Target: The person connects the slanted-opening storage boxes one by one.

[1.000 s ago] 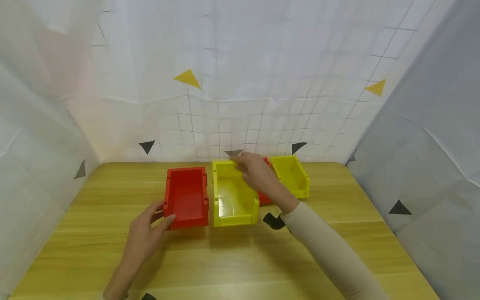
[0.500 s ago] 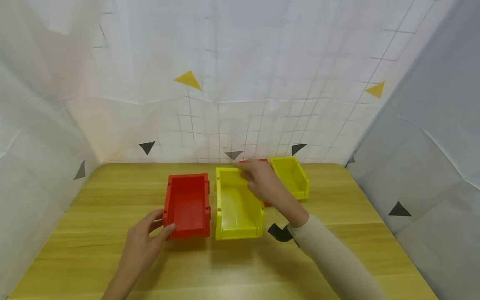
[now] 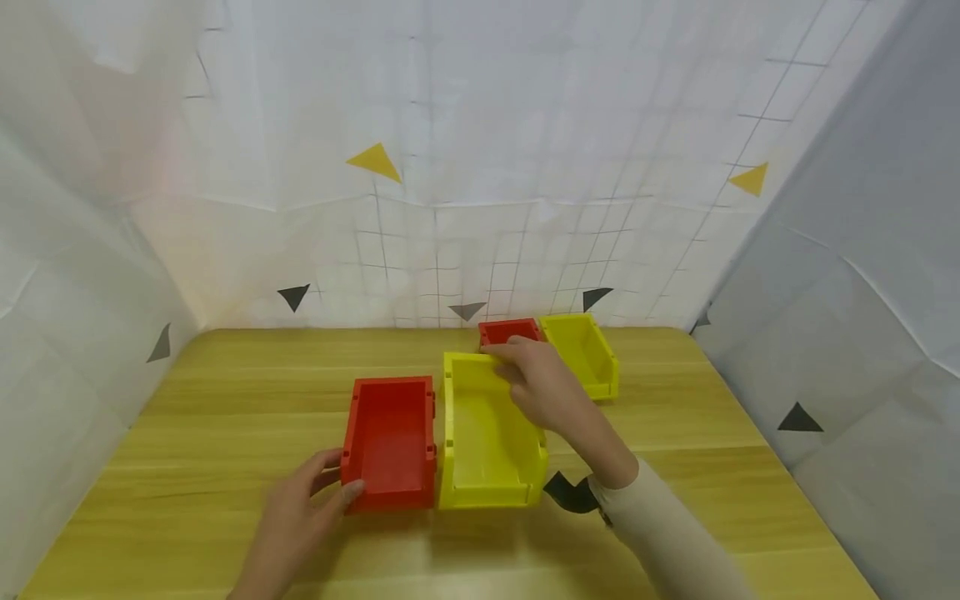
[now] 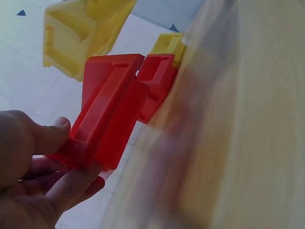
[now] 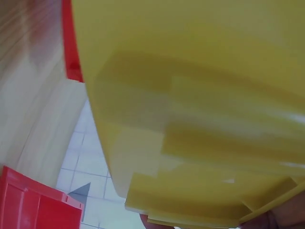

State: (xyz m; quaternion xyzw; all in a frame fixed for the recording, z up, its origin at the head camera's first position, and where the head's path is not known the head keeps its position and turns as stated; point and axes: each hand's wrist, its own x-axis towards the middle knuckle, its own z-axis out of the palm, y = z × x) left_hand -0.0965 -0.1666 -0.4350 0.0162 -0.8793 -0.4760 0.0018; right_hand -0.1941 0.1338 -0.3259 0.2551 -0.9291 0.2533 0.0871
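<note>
Left hand (image 3: 300,517) pinches red bin (image 3: 392,442) front corner, right hand (image 3: 543,387) grips yellow bin (image 3: 487,437) back rim, keeping both side-by-side, frame centre.

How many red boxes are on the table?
2. One red box sits near the front, gripped by the left hand. Another red box is at the back, partly hidden behind the right hand. More could be hidden, though none shows.

On the table (image 3: 187,467), the near bin (image 3: 392,442) in the left hand's grip (image 3: 300,521) touches the larger bin (image 3: 487,437) on its right, held at its far rim by the right hand (image 3: 543,383), with two more bins (image 3: 581,350) just behind that grip.
</note>
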